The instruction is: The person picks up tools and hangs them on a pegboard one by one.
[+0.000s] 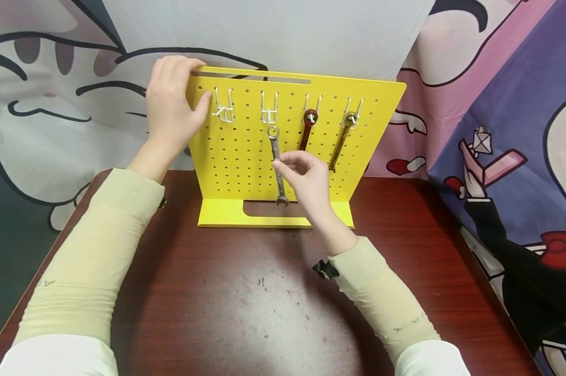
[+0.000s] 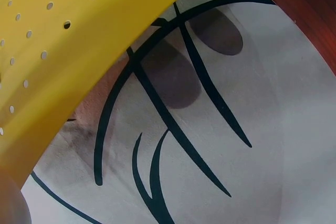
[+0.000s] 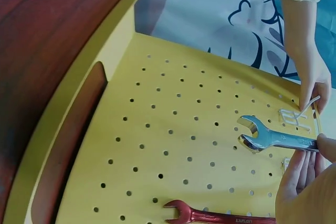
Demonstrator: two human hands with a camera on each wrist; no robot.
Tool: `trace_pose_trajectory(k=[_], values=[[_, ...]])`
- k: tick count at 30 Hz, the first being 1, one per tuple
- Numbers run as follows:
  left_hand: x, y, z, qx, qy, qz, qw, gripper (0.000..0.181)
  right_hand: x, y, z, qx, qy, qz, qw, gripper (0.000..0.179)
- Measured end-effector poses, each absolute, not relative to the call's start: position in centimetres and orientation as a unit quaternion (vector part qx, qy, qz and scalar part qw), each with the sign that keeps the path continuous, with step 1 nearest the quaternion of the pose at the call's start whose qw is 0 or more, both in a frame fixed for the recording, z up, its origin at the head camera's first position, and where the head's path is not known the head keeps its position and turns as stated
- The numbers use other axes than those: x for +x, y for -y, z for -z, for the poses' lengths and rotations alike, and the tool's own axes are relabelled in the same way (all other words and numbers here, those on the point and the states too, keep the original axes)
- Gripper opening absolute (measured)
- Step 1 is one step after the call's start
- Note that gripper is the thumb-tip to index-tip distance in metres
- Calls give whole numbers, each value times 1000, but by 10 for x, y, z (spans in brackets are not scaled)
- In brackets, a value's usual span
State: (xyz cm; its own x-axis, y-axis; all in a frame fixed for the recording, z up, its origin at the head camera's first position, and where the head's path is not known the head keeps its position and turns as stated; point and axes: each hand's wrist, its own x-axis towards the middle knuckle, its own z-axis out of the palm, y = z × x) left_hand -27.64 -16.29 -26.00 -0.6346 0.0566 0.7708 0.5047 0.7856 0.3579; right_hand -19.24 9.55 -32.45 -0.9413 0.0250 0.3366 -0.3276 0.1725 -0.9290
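Note:
My right hand (image 1: pixel 308 180) pinches a silver combination wrench (image 1: pixel 278 167) by its shaft, ring end up, in front of the yellow pegboard (image 1: pixel 235 156). The ring sits just below a white double hook (image 1: pixel 269 109). In the right wrist view the wrench's open jaw (image 3: pixel 254 134) points toward the board's foot. My left hand (image 1: pixel 172 99) grips the board's upper left corner, thumb on the front face, beside another white hook (image 1: pixel 223 107). A red wrench (image 1: pixel 307 128) and a dark gold wrench (image 1: pixel 343 141) hang from hooks on the right.
The pegboard stands on its yellow foot (image 1: pixel 219 214) on a dark red wooden table (image 1: pixel 207 282). Behind it hangs a cartoon-printed cloth (image 1: pixel 99 104), with another printed cloth (image 1: pixel 489 209) on the right.

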Motion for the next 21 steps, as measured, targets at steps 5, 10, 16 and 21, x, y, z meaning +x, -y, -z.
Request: trace_pose_trajectory(k=[5, 10, 16, 21], values=[[-277, 163, 260, -162, 859, 282, 395, 38, -200, -91, 320, 90, 751, -639, 139, 17], [-276, 163, 260, -161, 859, 282, 395, 38, -207, -86, 318, 72, 745, -651, 127, 18], [-275, 163, 260, -163, 859, 281, 395, 38, -214, -81, 317, 34, 719, -686, 106, 20], [-275, 163, 260, -162, 861, 279, 394, 39, -219, -78, 318, 20, 708, -701, 83, 21]])
